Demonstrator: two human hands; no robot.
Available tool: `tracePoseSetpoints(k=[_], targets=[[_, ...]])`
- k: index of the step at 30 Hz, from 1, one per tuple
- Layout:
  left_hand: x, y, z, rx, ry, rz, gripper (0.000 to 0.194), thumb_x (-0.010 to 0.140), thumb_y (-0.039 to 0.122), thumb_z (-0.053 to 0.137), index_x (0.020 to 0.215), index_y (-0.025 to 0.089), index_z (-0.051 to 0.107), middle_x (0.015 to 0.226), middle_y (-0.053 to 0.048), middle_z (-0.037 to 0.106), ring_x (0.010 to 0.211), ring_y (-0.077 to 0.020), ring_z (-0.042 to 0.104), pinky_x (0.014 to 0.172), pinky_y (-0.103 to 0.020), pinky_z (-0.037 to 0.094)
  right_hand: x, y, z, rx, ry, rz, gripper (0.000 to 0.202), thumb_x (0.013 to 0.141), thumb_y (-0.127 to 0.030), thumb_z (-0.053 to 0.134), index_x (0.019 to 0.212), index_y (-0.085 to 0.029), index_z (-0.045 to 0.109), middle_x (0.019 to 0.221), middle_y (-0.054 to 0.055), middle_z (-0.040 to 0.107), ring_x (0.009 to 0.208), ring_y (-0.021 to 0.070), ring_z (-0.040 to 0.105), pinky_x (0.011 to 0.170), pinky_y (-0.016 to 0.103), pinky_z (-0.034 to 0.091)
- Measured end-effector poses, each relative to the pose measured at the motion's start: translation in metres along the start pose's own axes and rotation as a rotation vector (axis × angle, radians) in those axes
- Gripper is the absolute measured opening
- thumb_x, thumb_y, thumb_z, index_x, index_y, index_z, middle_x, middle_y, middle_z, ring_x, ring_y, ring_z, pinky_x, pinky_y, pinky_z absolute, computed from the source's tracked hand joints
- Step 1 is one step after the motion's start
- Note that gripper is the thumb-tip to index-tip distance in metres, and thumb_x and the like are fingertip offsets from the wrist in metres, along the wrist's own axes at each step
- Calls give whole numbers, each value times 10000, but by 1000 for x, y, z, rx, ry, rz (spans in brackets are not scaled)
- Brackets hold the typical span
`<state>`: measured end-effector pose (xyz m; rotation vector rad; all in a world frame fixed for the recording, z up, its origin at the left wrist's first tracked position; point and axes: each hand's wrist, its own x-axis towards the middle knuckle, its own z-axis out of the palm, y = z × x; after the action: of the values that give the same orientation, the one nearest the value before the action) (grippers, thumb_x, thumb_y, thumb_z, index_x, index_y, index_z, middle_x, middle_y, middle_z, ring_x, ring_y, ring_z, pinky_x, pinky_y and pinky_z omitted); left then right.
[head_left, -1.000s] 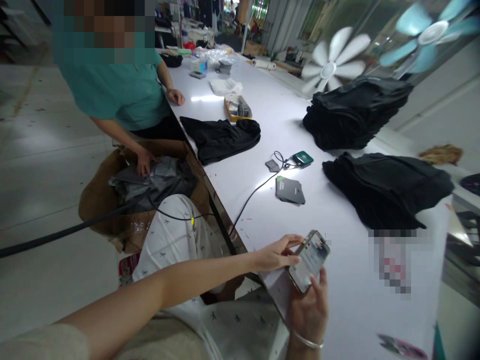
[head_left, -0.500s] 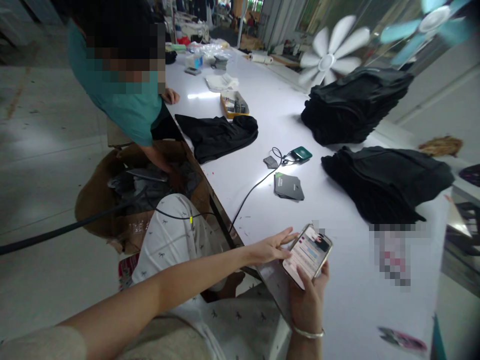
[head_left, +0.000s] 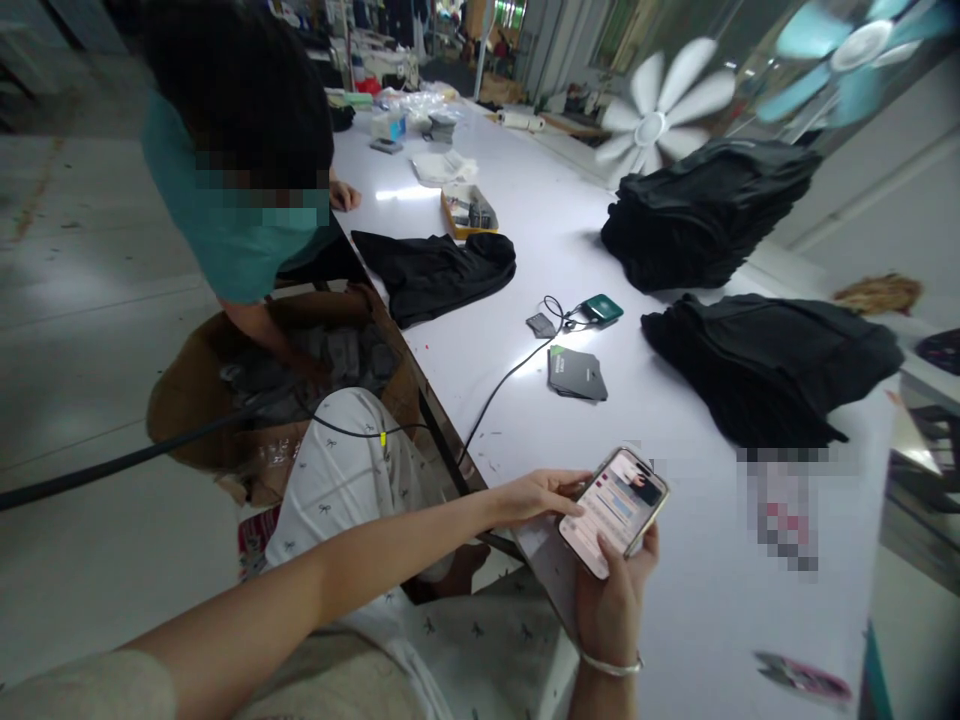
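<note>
A smartphone (head_left: 615, 512) with a lit screen is tilted above the front edge of the white table. My right hand (head_left: 626, 575), with a bracelet at the wrist, wraps its lower right side, thumb over the screen's lower part. At the phone's left edge my left hand (head_left: 547, 497) grips it, thumb on the front and fingers partly hidden behind. Beyond the phone lies a small stack of dark grey tags (head_left: 576, 374). A green device (head_left: 602, 308) with a cord and a small grey tag (head_left: 541, 325) lie just past the stack.
Folded black garments form two piles (head_left: 712, 210) (head_left: 780, 360) at the right. A black garment (head_left: 442, 275) and a yellow tray (head_left: 469, 210) lie farther off. Pink-handled snippers (head_left: 802, 676) lie lower right. At left a co-worker (head_left: 232, 220) leans over a large carton (head_left: 180, 400) of grey packets.
My left fingers have closed in against the phone's left edge, and the phone has turned slightly. The co-worker's head has lowered, and their arm has moved left inside the carton.
</note>
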<state>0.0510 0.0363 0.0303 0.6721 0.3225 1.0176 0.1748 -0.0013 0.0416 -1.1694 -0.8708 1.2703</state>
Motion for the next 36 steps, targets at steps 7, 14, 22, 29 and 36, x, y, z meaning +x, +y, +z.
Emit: tracePoseSetpoints(k=[7,14,22,29,36], targets=[[1,0,1,10,45,17,608,628,104,631,1214,161,479,1193,-106,525,1116,-235,463,944,-368,319,-3,-2,-1,-6,-63,6,704,757,-212,519,1339,-332,142,1317,54,388,1149,207,434,960,514,302],[0,0,1,-1,65,9,640,593,74,639,1207,167,486,1184,-97,533,1123,-224,456,956,-358,297,-2,0,-2,25,-40,15,723,752,-192,541,1331,-362,143,1313,41,394,1148,191,432,974,499,281],[1,2,4,-32,136,-5,627,543,57,645,1152,159,536,1045,-87,610,979,-189,539,832,-290,363,-1,0,3,54,20,-10,690,755,-186,560,1312,-365,194,1291,38,420,1124,185,454,978,515,255],[2,-3,2,-84,212,21,557,543,72,672,1086,141,573,956,-85,631,778,-149,585,725,-270,399,-1,6,-2,119,9,-9,606,749,-178,553,1280,-307,290,1242,44,458,1083,180,483,975,498,275],[3,-5,3,-111,230,39,486,583,139,695,1058,135,591,962,-88,625,773,-143,587,741,-271,411,1,11,-4,105,-29,-1,546,702,-164,611,1194,-267,396,1205,35,490,1071,175,488,973,449,309]])
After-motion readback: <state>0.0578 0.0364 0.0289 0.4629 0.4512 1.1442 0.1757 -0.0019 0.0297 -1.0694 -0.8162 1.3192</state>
